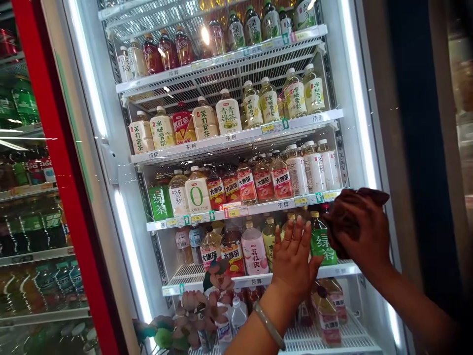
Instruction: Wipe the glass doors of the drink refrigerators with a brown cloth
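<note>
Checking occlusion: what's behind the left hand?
Past the left hand, a yellow-capped bottle shows its cap and shoulder; most of its body is covered. White shelf edge emerges on both sides. Anything directly behind the palm can't be seen.

Legible text: Chinese drink names plus a few digits.
Green bottle [323, 241] between left hand [291, 266] and right hand [369, 241]: 绿茶. Just left of left hand: pink bottle [254, 251], 荔枝爽; beyond it, dark bottle [232, 252], 大冰茶. Shelf strip [256, 282] below left hand's fingertips, to the left: 茶粹. One shelf above left hand: red-label bottle [282, 180], 大冰茶; farther left, pale bottle [197, 192], big 0 over 无糖茶; red-edged price tag [234, 212] under that row, 3.00. Two shelves above left hand: yellow-label bottle [295, 96], 冰糖雪梨; white-label bottle [228, 113], 青青绿茶. Most other tags too small to read.
</note>
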`<action>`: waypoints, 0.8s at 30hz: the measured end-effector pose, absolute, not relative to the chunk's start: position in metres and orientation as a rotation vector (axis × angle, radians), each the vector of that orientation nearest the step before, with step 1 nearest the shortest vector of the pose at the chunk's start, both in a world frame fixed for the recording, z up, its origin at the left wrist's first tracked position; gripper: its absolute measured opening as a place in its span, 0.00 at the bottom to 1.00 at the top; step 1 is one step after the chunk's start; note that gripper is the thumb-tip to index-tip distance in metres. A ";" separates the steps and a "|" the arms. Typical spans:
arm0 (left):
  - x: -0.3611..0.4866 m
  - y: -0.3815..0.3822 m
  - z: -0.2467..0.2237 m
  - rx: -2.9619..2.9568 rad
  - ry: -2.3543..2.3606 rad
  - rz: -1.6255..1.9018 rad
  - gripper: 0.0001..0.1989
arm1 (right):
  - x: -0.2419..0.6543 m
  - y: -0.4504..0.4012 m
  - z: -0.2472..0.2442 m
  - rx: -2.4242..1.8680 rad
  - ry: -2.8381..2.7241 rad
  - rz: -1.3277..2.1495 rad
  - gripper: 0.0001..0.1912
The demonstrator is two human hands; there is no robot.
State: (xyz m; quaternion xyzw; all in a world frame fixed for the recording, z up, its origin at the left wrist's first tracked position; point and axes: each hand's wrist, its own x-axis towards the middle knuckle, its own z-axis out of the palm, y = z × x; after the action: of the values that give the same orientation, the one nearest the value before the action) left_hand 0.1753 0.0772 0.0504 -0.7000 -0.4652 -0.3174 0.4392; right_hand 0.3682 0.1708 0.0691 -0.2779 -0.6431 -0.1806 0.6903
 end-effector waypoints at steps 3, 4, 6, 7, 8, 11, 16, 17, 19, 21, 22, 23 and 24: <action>0.181 0.080 0.058 -1.723 -1.185 -0.822 0.38 | 0.355 0.161 0.081 -0.574 -1.523 -0.450 0.33; 0.181 0.080 0.058 -1.723 -1.200 -0.830 0.38 | 0.352 0.158 0.076 -0.493 -1.645 -0.510 0.32; 0.177 0.077 0.055 -1.735 -1.226 -0.821 0.39 | 0.356 0.157 0.062 -0.319 -1.886 -0.664 0.30; 0.174 0.076 0.054 -1.748 -1.231 -0.805 0.39 | 0.363 0.160 0.055 -0.256 -1.960 -0.728 0.29; 0.171 0.074 0.052 -1.761 -1.230 -0.787 0.39 | 0.372 0.165 0.052 -0.237 -1.985 -0.754 0.27; 0.170 0.075 0.055 -1.769 -1.230 -0.769 0.40 | 0.392 0.180 0.068 -0.450 -1.742 -0.613 0.24; 0.187 0.084 0.084 -1.720 -1.237 -0.835 0.38 | 0.368 0.174 0.110 -0.610 -1.492 -0.523 0.29; 0.188 0.084 0.088 -1.713 -1.233 -0.845 0.38 | 0.364 0.170 0.107 -0.543 -1.602 -0.582 0.29; 0.189 0.084 0.093 -1.710 -1.224 -0.843 0.38 | 0.365 0.165 0.094 -0.371 -1.822 -0.736 0.26; 0.187 0.083 0.094 -1.725 -1.193 -0.808 0.37 | 0.379 0.166 0.082 -0.268 -1.938 -0.833 0.23; 0.186 0.083 0.096 -1.736 -1.168 -0.786 0.37 | 0.388 0.168 0.082 -0.282 -1.929 -0.840 0.22; 0.187 0.083 0.099 -1.745 -1.145 -0.770 0.37 | 0.395 0.172 0.087 -0.339 -1.870 -0.824 0.22; 0.189 0.084 0.104 -1.752 -1.131 -0.764 0.37 | 0.399 0.175 0.097 -0.419 -1.775 -0.790 0.22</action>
State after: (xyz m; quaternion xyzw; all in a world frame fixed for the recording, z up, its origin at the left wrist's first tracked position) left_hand 0.1886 0.0842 0.1045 -0.7068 -0.4561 -0.3084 0.4442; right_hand 0.3989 0.1745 0.0971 -0.1766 -0.7483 -0.3330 0.5458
